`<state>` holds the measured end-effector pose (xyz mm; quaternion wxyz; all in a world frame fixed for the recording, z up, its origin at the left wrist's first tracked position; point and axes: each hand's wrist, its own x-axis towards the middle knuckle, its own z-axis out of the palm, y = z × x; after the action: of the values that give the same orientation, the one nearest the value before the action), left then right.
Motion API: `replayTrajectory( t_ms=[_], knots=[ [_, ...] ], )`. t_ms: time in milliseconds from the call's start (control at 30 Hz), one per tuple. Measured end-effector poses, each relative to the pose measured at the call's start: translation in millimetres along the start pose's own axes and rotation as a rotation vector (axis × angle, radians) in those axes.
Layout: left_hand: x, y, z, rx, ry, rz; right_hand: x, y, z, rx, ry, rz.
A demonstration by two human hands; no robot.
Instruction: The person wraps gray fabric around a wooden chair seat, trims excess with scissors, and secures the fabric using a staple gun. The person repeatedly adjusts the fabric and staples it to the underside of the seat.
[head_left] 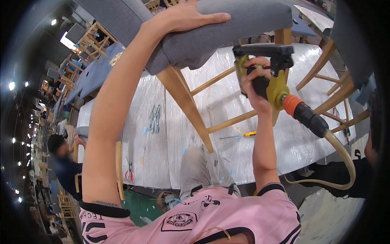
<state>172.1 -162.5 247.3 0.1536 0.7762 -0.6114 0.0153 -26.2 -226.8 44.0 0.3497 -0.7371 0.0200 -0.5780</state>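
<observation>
In front of me a chair with a grey fabric seat [231,38] and wooden legs leans over the work table. My left hand [191,18] rests on the seat with its thumb stretched flat over the fabric; its other fingers are hidden or cut off at the upper edge. A yellow and black pneumatic staple gun [280,83] is gripped in my right hand [258,81], fingers wrapped round its handle. The tool is below the seat, close to a wooden leg [283,37]; whether they touch I cannot tell. An orange and black coupling [298,110] joins it to a hose [341,150].
Plastic film covers the table [162,162]. On it lie several metal rods [154,118], red-handled scissors [129,174] and a yellow-handled screwdriver [250,133]. Another wooden-legged chair [321,65] stands at right. A person [67,166] works at far left; another's dark clothing [337,175] shows at right.
</observation>
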Motion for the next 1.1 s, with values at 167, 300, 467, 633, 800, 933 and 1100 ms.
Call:
replayTrajectory(
  t_ms=[167, 300, 467, 633, 800, 933, 1100],
  knots=[
    [-10.5, -10.9, 7.7, 0.066, 0.091, 0.070, 13.0, 6.7, 6.2, -0.179, 0.037, -0.144],
    [-19.7, -13.7, 24.1, 0.273, 0.288, 0.295, 4.9, 6.7, 7.8, 0.026, 0.115, -0.008],
    [-28.2, -19.0, 47.0, 0.557, 0.409, 0.347, -4.7, 15.6, 9.4, -0.031, 0.075, -0.071],
    [-40.9, -12.4, 61.5, 0.638, 0.500, 0.376, -21.5, 21.0, 27.2, 0.068, 0.118, 0.007],
    [-44.2, -4.3, 58.2, 0.649, 0.518, 0.426, -19.6, 16.4, 41.0, 0.192, 0.188, 0.193],
    [-46.5, -1.2, 61.0, 0.668, 0.521, 0.413, -19.1, 8.1, 47.0, 0.385, 0.263, 0.406],
    [-49.2, 0.7, 63.9, 0.758, 0.552, 0.392, -10.0, -11.9, 32.0, 0.967, 0.185, 0.823]
  ],
)
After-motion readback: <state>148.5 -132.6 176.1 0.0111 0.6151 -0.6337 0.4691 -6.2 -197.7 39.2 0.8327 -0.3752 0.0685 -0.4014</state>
